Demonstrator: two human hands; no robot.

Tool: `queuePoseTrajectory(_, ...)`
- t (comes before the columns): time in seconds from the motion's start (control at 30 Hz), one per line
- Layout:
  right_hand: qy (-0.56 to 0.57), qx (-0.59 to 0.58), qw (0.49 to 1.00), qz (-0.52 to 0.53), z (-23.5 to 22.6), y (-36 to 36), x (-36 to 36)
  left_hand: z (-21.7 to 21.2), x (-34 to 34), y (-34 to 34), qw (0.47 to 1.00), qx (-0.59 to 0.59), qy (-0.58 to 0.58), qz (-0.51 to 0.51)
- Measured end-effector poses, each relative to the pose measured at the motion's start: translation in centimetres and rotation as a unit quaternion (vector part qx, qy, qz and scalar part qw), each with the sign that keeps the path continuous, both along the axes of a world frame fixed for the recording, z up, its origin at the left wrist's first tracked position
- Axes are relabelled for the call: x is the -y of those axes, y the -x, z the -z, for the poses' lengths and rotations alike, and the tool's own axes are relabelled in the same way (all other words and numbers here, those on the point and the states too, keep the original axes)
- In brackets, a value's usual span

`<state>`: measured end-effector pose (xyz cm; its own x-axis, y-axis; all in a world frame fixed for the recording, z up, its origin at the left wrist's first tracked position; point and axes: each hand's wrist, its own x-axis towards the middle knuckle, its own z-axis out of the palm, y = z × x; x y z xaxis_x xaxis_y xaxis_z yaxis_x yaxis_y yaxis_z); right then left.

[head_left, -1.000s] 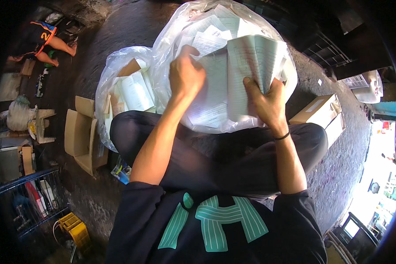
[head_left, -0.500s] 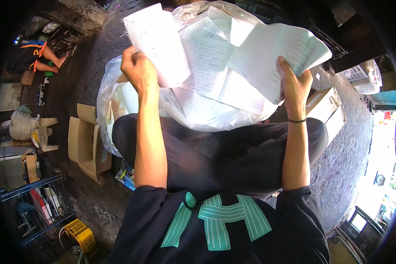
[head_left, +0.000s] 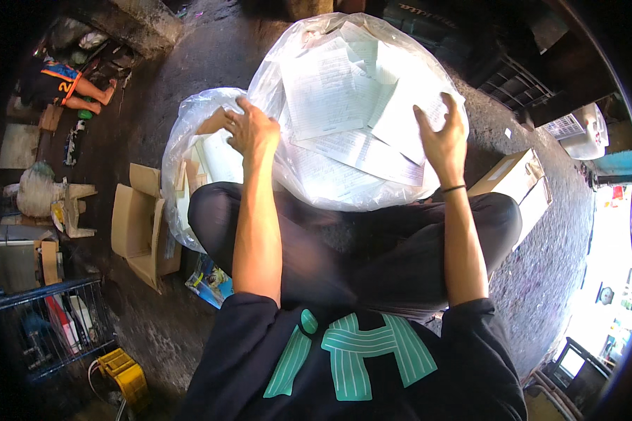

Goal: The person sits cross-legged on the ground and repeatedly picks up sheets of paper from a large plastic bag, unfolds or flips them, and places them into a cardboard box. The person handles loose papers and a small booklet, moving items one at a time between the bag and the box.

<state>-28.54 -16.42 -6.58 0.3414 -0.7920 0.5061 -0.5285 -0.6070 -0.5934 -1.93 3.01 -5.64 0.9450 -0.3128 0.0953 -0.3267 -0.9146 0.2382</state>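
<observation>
Before my crossed legs sits a large clear plastic bag, its mouth spread wide around loose sheets of written paper. My left hand hovers over the bag's left rim, fingers apart and holding nothing. On the other side, my right hand is above the papers near the right rim, thumb and fingers spread with nothing between them. A second clear bag, holding white paper and brown cardboard pieces, stands to the left, close to my left hand.
An open cardboard box stands left of my knee, and another carton lies beyond my right knee. A blue wire rack and a yellow object are at lower left. Another person's legs show at upper left.
Both hands have let go of their paper sheets, which now lie among the others in the bag. My left hand has moved right and slightly down; its fingers have opened.
</observation>
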Motion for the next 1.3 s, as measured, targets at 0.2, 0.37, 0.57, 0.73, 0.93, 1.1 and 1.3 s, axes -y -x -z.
queuePoseTrajectory(0.2,-0.202,-0.29,0.935,-0.021,6.5,-3.3,0.3,1.4,1.1,-0.2,0.975,-0.009,0.214,0.058)
queuePoseTrajectory(0.37,-0.197,-0.19,0.962,-0.007,15.6,-0.9,11.0,-1.0,-1.3,-1.0,0.973,-0.026,0.226,0.024)
queuePoseTrajectory(0.57,-0.183,-0.275,0.94,0.078,12.1,-4.2,11.0,-1.0,-1.7,-1.5,0.988,0.05,0.142,0.013)
queuePoseTrajectory(0.73,0.068,-0.245,0.965,-0.068,7.7,-10.0,-0.9,0.2,-0.7,-2.2,0.955,-0.224,0.193,0.038)
queuePoseTrajectory(0.93,0.005,-0.364,0.919,-0.151,9.1,-19.2,-6.5,-0.5,-0.6,-0.5,0.946,-0.15,0.274,0.088)
queuePoseTrajectory(1.1,-0.011,-0.365,0.877,-0.313,10.4,-28.2,-5.3,1.7,-0.1,-1.7,0.889,-0.103,0.425,0.137)
queuePoseTrajectory(1.3,0.0,0.015,0.976,-0.217,8.5,-23.6,-0.4,1.0,-2.8,-2.6,0.855,-0.153,0.491,0.068)
